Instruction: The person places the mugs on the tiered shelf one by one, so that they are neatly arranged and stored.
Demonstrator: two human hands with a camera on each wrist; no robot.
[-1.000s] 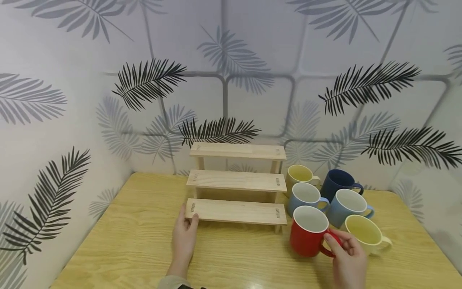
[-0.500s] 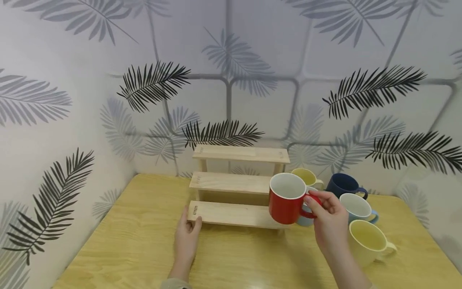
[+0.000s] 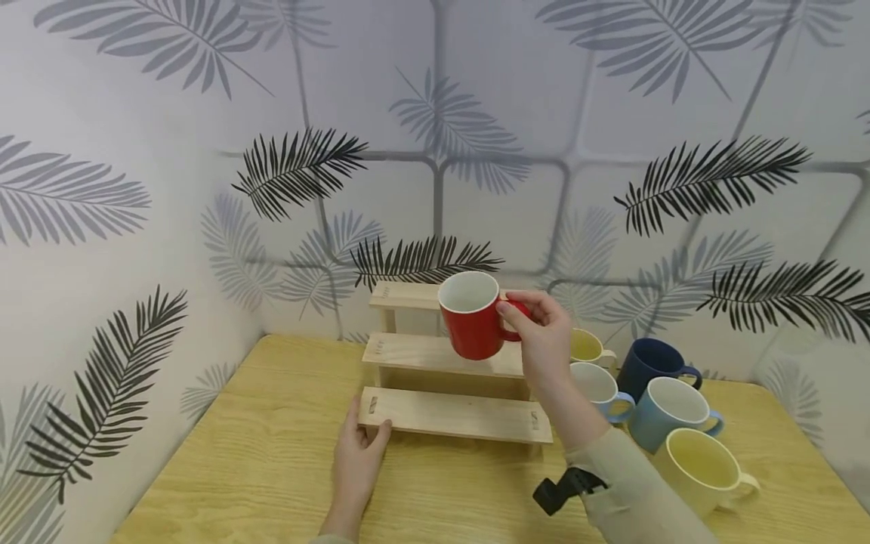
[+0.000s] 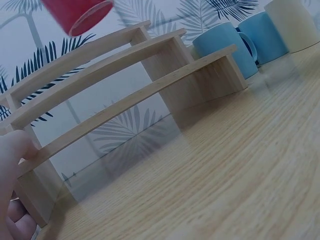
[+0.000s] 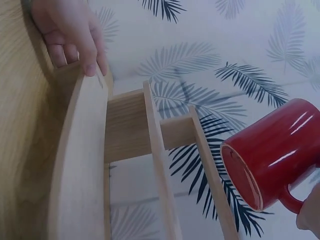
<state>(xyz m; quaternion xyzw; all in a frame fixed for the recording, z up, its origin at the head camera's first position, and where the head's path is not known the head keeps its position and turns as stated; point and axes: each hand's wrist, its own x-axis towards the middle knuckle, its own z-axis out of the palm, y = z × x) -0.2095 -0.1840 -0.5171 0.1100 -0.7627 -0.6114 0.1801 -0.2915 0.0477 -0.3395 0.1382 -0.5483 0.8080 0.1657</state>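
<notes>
A red mug (image 3: 469, 325) with a white inside hangs upright in the air in front of the upper tiers of a three-tier wooden shelf (image 3: 451, 414). My right hand (image 3: 549, 340) pinches its handle from the right. In the right wrist view the mug's base (image 5: 241, 177) shows, apart from the shelf boards. My left hand (image 3: 359, 465) grips the left end of the lowest board. Its thumb lies on the board's front edge, and its fingers (image 5: 57, 54) curl at the end of the shelf.
Right of the shelf stand several mugs: a yellow mug (image 3: 583, 346) at the back, a dark blue mug (image 3: 639, 370), two light blue mugs, and a yellow mug (image 3: 700, 472) in front. Patterned wall covering (image 3: 503, 211) rises behind the wooden table (image 3: 258, 446).
My right hand has lifted the red mug off the table and carried it up and left, to the upper tiers. My left hand keeps its grip on the shelf end.
</notes>
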